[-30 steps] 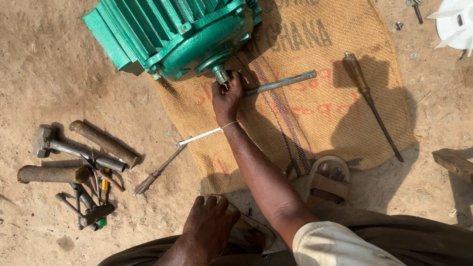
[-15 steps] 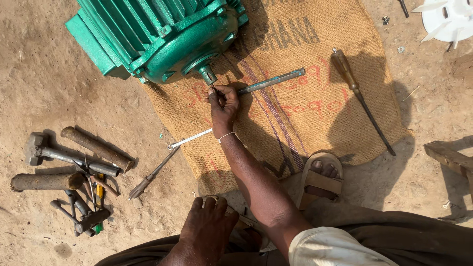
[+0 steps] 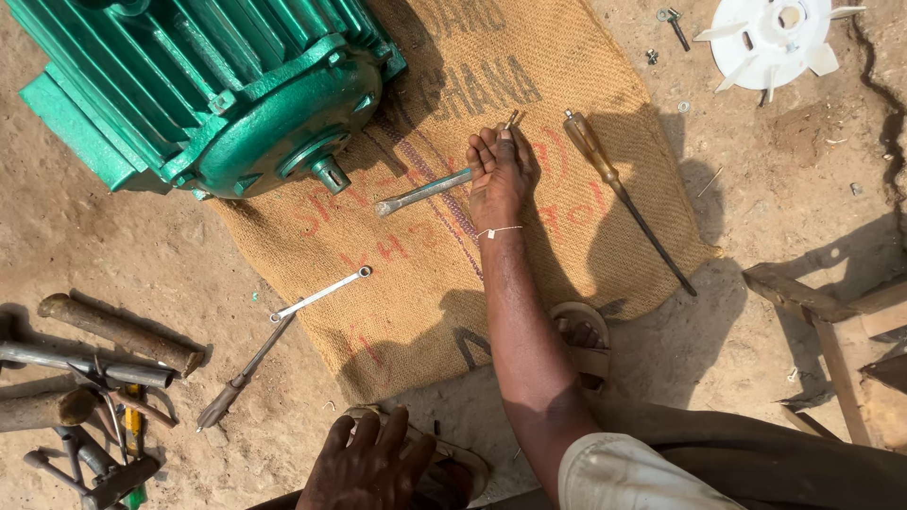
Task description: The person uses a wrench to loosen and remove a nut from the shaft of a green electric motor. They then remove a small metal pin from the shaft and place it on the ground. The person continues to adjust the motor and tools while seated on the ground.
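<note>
Right hand (image 3: 499, 175) is stretched out over the burlap sack (image 3: 416, 312) in the middle of the frame, fingers (image 3: 484, 144) curled down on the end of a flat metal bar (image 3: 423, 193), with a small thin piece (image 3: 511, 120) poking out past the fingertips. The bar lies on the sack, pointing toward the green motor (image 3: 208, 85) at upper left. A long screwdriver (image 3: 624, 194) sits just right of the hand. Left hand (image 3: 368, 463) rests loosely spread at the bottom, on a sandal (image 3: 453, 458), gripping nothing. A small wrench (image 3: 319, 295) lies at the sack's left edge.
</note>
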